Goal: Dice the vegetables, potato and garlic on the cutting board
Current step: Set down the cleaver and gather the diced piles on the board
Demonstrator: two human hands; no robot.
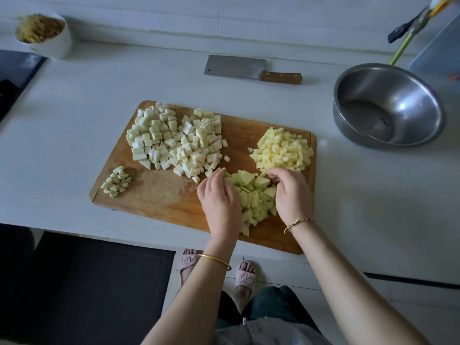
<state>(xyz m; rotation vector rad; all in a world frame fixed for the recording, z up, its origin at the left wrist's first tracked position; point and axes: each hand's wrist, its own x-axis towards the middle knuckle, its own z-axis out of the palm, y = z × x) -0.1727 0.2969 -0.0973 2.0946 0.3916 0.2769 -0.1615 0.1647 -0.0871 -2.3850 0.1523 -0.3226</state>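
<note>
With our left hand (219, 197) flat-fingered and right hand (291, 192) curled around the green pieces (256, 196) beside the diced potato (283, 150), a careless push could mix them.

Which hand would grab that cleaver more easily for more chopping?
Probably the right hand. The cleaver lies beyond the cutting board, its wooden handle pointing right, on that hand's side; the left hand would have to reach across. Both are at the green pieces.
</note>
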